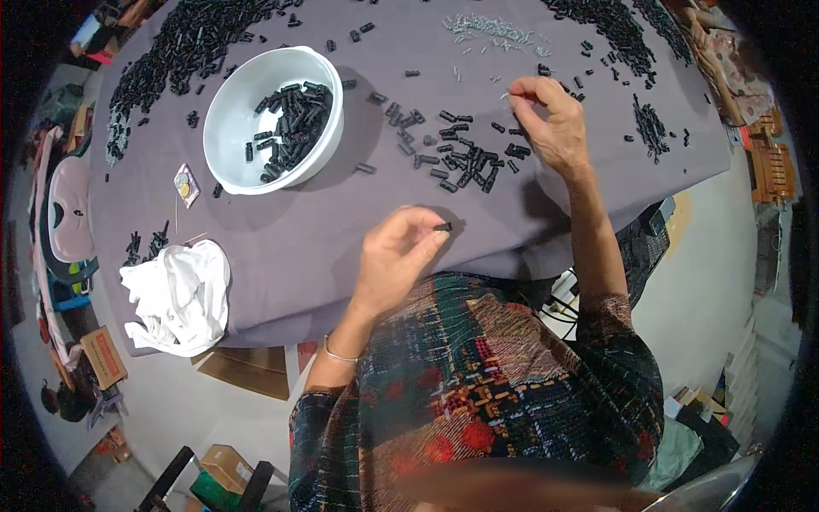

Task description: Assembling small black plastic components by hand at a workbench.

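Note:
Near the table's front edge, my left hand (394, 256) pinches a small black plastic cylinder (443, 227) between thumb and fingertips. My right hand (553, 124) is farther off and to the right, its thumb and forefinger closed on a thin, pale metal pin (505, 96). Beyond it lies a spread of similar silvery pins (499, 34). Between the hands is a loose cluster of short black cylinders (469, 162). A white plastic bowl (328, 158) to the left holds many more of these cylinders.
A grey cloth (281, 247) covers the table. Large heaps of black parts (183, 51) lie far left and more black parts (610, 30) far right. A crumpled white cloth (179, 299) sits at the left front edge. Another person's arm (712, 64) shows at the far right.

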Action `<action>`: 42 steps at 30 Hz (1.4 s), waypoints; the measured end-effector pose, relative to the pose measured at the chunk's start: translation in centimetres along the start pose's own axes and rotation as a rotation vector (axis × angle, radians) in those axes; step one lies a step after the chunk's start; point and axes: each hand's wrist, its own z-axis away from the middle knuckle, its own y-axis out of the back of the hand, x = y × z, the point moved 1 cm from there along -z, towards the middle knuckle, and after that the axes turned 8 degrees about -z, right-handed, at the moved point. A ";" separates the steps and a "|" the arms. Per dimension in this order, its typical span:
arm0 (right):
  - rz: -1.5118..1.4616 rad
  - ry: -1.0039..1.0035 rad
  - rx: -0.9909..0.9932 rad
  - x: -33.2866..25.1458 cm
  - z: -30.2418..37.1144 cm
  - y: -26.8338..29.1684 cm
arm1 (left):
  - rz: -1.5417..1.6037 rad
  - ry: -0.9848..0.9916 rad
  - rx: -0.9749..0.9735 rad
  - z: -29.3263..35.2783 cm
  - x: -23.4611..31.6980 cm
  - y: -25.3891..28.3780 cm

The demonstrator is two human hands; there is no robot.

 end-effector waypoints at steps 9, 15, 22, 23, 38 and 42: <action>0.017 -0.014 0.054 1.6 0.8 1.4 | -0.028 -0.028 0.007 -0.2 -0.1 0.0; 0.230 0.027 -0.109 2.3 1.1 1.1 | 0.017 0.021 0.017 0.0 0.1 -0.1; 0.416 0.147 -0.111 2.7 1.3 -0.4 | -0.059 0.055 0.063 0.3 0.1 0.0; 0.405 0.174 -0.106 2.4 1.4 -0.5 | -0.084 0.073 0.073 0.3 0.0 0.0; -0.022 0.333 -0.421 -7.6 6.3 -1.6 | -0.099 -0.029 0.125 0.1 -0.2 -0.9; 0.021 0.363 -0.395 -7.8 7.2 -1.7 | -0.250 -0.123 0.141 0.4 0.1 -1.0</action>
